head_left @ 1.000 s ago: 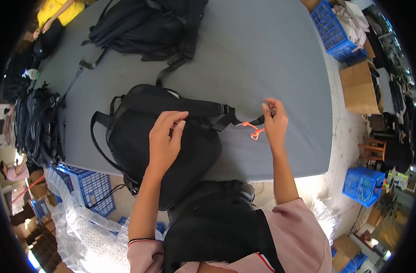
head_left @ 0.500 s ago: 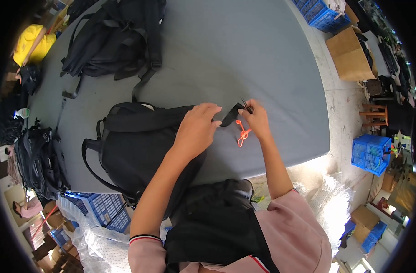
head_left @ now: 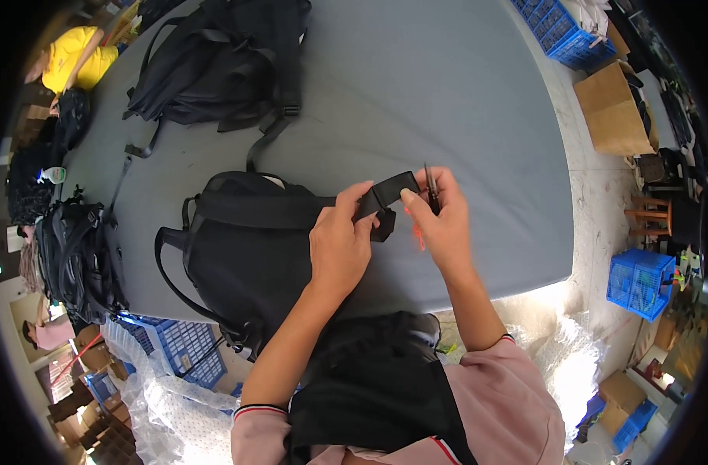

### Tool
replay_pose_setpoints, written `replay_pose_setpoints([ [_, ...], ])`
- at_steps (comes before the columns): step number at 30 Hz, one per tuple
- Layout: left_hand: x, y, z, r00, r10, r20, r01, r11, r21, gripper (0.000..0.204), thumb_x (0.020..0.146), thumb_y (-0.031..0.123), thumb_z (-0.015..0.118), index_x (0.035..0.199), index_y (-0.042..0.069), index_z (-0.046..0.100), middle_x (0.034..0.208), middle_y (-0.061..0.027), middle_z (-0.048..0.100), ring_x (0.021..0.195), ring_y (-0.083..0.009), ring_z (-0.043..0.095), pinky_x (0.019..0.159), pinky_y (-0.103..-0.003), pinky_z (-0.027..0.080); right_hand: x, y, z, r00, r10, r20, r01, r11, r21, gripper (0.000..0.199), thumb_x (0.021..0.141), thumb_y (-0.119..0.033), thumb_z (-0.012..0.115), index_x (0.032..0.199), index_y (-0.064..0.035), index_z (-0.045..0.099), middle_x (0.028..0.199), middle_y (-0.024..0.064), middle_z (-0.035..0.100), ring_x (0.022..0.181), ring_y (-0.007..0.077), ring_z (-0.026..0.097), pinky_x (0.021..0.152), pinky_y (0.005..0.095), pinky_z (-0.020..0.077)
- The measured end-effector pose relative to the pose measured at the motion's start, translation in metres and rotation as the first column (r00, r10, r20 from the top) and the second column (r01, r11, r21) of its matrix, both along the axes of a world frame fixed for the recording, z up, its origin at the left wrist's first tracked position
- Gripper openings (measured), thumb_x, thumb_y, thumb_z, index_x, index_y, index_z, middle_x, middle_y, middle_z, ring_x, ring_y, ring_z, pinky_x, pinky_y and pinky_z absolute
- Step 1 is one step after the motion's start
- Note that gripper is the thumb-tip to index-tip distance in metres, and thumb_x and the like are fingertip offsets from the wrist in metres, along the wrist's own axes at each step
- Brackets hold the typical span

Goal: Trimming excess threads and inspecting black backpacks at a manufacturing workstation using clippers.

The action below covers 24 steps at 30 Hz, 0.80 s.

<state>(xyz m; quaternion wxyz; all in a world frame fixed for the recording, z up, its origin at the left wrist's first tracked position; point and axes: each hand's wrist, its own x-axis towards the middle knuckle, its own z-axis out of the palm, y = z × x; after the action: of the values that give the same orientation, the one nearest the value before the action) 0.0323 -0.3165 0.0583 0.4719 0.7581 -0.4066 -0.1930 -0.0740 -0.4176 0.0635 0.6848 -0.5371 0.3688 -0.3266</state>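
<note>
A black backpack (head_left: 245,248) lies on the grey-covered table in front of me. Its wide black webbing strap (head_left: 393,189) stretches between my two hands, with a folded part hanging below. My left hand (head_left: 341,246) pinches the strap on the side nearer the bag. The strap's end sits between the thumb and fingers of my right hand (head_left: 445,221). That same hand also keeps a small pair of dark thread snips (head_left: 431,186), blades pointing away from me. An orange cord (head_left: 419,232) dangles by the right palm, partly hidden behind the thumb.
Another black backpack (head_left: 214,70) lies at the table's far left, more black bags (head_left: 79,256) at its left edge. A person in yellow (head_left: 75,62) stands beyond. Blue crates (head_left: 640,283) and a cardboard box (head_left: 613,108) are on the right; bubble wrap (head_left: 172,411) lies below the near edge.
My hands have closed on the strap and lifted it between them; before, my left hand was beside it, fingers apart. The orange cord has risen with my right hand. The view has shifted slightly.
</note>
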Motion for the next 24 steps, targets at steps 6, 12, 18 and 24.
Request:
replay_pose_setpoints([
  [6, 0.013, -0.007, 0.020, 0.920, 0.090, -0.382, -0.001, 0.974, 0.225, 0.026, 0.093, 0.022, 0.049, 0.090, 0.000, 0.063, 0.053, -0.0054, 0.050, 0.051, -0.0092, 0.049, 0.051, -0.028, 0.039, -0.005, 0.018, -0.002, 0.985, -0.097, -0.144, -0.013, 0.783, -0.622, 0.029, 0.079, -0.009, 0.066, 0.103, -0.0036, 0.052, 0.093, 0.0075, 0.052, 0.064, 0.0128, 0.053, 0.053, 0.0246, 0.0449],
  [12, 0.015, 0.003, 0.013, 0.749, -0.003, -0.663, -0.008, 1.000, -0.014, 0.021, 0.093, 0.015, 0.050, 0.098, -0.001, 0.062, 0.079, 0.0033, 0.057, 0.065, -0.0036, 0.047, 0.057, -0.019, 0.037, 0.000, 0.015, -0.004, 0.975, -0.053, -0.213, -0.120, 0.684, -0.720, 0.024, 0.076, -0.006, 0.067, 0.098, -0.0059, 0.057, 0.089, 0.0072, 0.052, 0.062, 0.0186, 0.053, 0.052, 0.0279, 0.0446],
  [18, 0.016, 0.004, 0.026, 0.631, 0.020, -0.776, -0.033, 0.999, -0.002, 0.020, 0.092, 0.015, 0.049, 0.098, 0.001, 0.062, 0.076, 0.0038, 0.056, 0.062, -0.0022, 0.045, 0.055, -0.018, 0.035, -0.002, 0.015, -0.012, 0.967, -0.075, -0.243, -0.138, 0.649, -0.748, 0.020, 0.073, -0.005, 0.068, 0.092, -0.0064, 0.060, 0.081, 0.0059, 0.051, 0.059, 0.0203, 0.053, 0.050, 0.0298, 0.0416],
  [24, 0.020, 0.009, 0.024, 0.684, 0.005, -0.729, 0.032, 0.999, 0.036, 0.021, 0.093, 0.017, 0.047, 0.096, 0.003, 0.062, 0.074, 0.0046, 0.054, 0.062, -0.0029, 0.041, 0.055, -0.020, 0.034, -0.004, 0.008, 0.001, 0.971, -0.057, -0.234, -0.127, 0.704, -0.699, 0.017, 0.073, -0.005, 0.067, 0.089, -0.0075, 0.061, 0.078, 0.0054, 0.050, 0.059, 0.0200, 0.053, 0.050, 0.0299, 0.0415],
])
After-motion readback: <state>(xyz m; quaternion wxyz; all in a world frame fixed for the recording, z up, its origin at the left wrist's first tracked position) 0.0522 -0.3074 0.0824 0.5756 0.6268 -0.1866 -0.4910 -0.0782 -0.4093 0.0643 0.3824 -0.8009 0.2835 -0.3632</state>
